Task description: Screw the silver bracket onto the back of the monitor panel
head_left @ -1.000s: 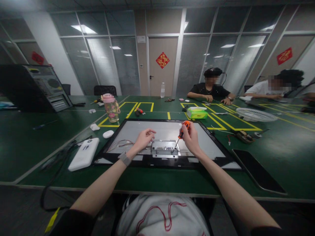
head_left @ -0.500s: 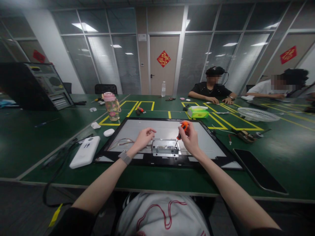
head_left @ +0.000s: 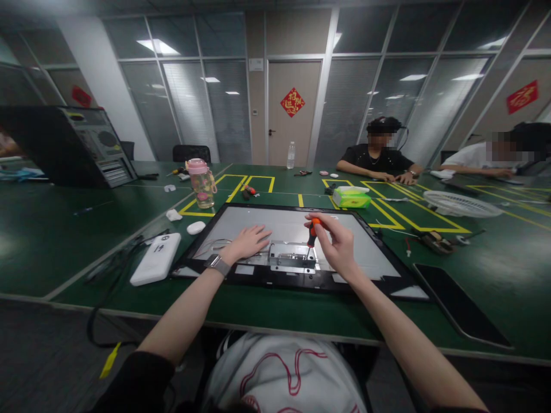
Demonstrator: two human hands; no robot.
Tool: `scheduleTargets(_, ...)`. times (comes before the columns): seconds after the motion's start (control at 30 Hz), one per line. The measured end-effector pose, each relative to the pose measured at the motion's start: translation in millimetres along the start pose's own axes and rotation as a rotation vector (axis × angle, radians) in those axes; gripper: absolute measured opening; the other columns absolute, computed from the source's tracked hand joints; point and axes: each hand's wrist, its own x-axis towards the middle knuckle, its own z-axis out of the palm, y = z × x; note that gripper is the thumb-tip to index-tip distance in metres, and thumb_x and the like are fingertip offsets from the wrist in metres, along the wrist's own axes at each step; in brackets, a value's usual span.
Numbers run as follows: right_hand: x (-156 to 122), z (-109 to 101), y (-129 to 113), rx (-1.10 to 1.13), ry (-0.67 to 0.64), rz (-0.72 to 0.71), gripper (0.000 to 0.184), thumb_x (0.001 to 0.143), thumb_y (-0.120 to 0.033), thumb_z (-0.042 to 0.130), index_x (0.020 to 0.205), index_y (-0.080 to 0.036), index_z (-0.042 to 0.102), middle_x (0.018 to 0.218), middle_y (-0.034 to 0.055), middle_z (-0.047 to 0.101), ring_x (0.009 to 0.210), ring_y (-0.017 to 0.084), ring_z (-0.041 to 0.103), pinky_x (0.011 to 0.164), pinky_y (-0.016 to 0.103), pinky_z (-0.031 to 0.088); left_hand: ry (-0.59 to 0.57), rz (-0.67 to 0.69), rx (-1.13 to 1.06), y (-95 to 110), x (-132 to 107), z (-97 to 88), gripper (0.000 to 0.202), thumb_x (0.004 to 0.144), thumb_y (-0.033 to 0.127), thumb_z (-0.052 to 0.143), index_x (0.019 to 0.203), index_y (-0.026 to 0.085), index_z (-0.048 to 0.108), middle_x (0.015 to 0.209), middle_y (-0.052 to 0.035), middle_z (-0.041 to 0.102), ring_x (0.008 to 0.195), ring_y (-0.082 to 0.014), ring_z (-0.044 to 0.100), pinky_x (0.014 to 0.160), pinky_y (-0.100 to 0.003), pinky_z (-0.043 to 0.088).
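A black-framed monitor panel lies face down on the green table, its grey back up, with a small metal bracket near its front edge. My right hand is closed round an orange-handled screwdriver, held nearly upright with its tip on the bracket's right end. My left hand lies flat with fingers stretched out on the panel just left of the bracket. Thin wires run across the panel to the left.
A white power bank, a white mouse-like object and black cables lie left of the panel. A pink-lidded bottle, green tissue pack, computer case, fan grille and dark slab surround it. Two people sit across the table.
My left hand has dropped from a raised, curled pose to lie flat on the panel. The screwdriver has tilted more upright and shifted slightly right on the bracket. The view has drifted a little.
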Motion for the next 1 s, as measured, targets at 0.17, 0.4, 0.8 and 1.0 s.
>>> scheduleTargets(0.17,0.8,8.6,-0.3,0.104,0.060,0.115,0.019,0.084,-0.027,0.063,0.103,-0.026,0.068,0.092,0.0040,0.066,0.085,0.019,0.062,0.077,0.037,0.051,0.080,0.033,-0.047,-1.1,4.3,5.6,0.045,0.093,0.041,0.042,0.133,0.025,0.051,0.145,-0.0106,0.044,0.135,-0.0290,0.038,0.111,-0.049,0.028)
scheduleTargets(0.4,5.5,5.2,0.9,0.228,0.087,0.197,0.010,0.080,-0.028,0.068,0.089,-0.025,0.068,0.088,0.0012,0.054,0.084,0.017,0.055,0.074,0.031,0.048,0.255,0.151,-0.256,10.8,6.1,4.8,0.024,0.085,0.021,0.049,0.102,0.019,0.065,0.110,-0.0069,0.064,0.107,-0.0210,0.058,0.101,-0.036,0.043)
scheduleTargets(0.8,7.1,-2.5,10.0,0.342,0.036,0.303,0.020,0.087,-0.041,0.058,0.095,-0.024,0.065,0.086,0.0028,0.063,0.083,0.018,0.059,0.078,0.034,0.049,0.390,0.075,-0.263,8.9,6.4,5.0,0.021,0.081,0.016,0.051,0.096,0.017,0.066,0.125,-0.0109,0.050,0.122,-0.0251,0.049,0.108,-0.041,0.038)
scheduleTargets(1.0,5.7,-2.7,18.1,0.384,0.054,0.357,0.019,0.081,-0.039,0.065,0.093,-0.024,0.066,0.086,0.0016,0.062,0.081,0.017,0.060,0.074,0.031,0.051,0.399,0.073,-0.267,9.2,6.1,2.4,0.032,0.083,0.015,0.047,0.112,0.015,0.061,0.106,-0.0086,0.060,0.104,-0.0218,0.059,0.100,-0.039,0.044)
